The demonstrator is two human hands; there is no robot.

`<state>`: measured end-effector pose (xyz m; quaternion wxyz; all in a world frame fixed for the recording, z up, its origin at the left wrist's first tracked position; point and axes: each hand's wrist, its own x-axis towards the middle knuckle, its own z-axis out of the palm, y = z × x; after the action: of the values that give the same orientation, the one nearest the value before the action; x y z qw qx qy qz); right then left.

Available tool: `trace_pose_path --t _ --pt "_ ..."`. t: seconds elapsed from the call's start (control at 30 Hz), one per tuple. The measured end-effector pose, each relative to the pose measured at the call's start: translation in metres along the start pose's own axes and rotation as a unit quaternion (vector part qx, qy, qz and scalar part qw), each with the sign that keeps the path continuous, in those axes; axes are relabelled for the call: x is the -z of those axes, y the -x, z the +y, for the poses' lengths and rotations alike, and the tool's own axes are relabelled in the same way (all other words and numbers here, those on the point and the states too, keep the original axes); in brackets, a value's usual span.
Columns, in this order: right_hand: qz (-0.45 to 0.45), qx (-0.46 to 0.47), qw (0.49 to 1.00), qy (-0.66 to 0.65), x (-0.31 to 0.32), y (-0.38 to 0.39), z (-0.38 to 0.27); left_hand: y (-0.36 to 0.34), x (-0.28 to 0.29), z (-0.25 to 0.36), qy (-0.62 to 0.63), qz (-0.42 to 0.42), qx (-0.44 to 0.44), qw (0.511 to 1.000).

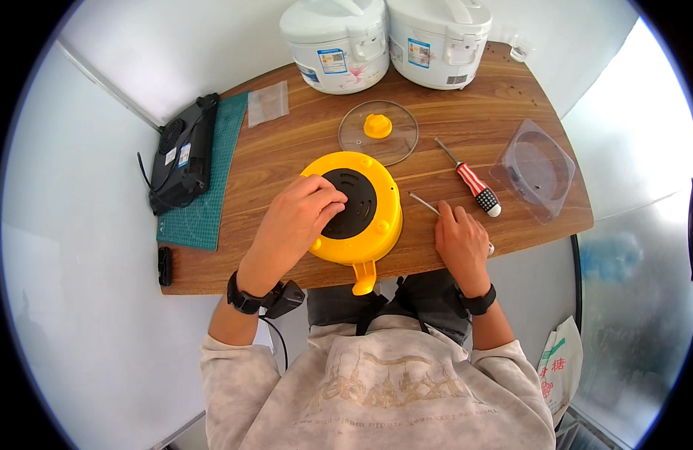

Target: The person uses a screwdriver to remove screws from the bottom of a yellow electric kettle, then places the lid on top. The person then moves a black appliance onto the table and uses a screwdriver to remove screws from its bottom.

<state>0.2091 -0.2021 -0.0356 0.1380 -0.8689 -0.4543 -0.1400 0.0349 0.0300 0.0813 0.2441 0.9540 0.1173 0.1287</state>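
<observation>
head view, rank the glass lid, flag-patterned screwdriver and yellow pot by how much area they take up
1. Yellow pot, partly covered by the left hand
2. Glass lid
3. Flag-patterned screwdriver, long but thin

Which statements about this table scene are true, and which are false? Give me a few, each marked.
1. The left hand is over the black base of the upturned yellow electric pot. True.
2. The right hand holds the flag-patterned screwdriver. False: the right hand holds another screwdriver; the flag-patterned screwdriver lies apart.
3. Two white rice cookers stand at the back. True.
4. The lid's knob is red. False: the glass lid has a yellow knob.
</observation>
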Motion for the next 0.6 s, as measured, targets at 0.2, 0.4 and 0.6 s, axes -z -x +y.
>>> trace_pose_path --t 0.2,0.4,0.6 --pt "0.001 0.0 1.0 -0.002 0.0 0.0 0.0 0.001 0.0 -0.001 0.021 -0.002 0.018 1.0" --pt "-0.003 -0.01 1.0 -0.023 0.004 -0.002 -0.001 0.002 -0.001 -0.004 0.039 0.006 0.024 0.999" --pt "-0.09 -0.049 0.978 -0.182 0.024 -0.004 0.009 0.003 0.001 -0.01 0.058 -0.003 0.008 0.998"
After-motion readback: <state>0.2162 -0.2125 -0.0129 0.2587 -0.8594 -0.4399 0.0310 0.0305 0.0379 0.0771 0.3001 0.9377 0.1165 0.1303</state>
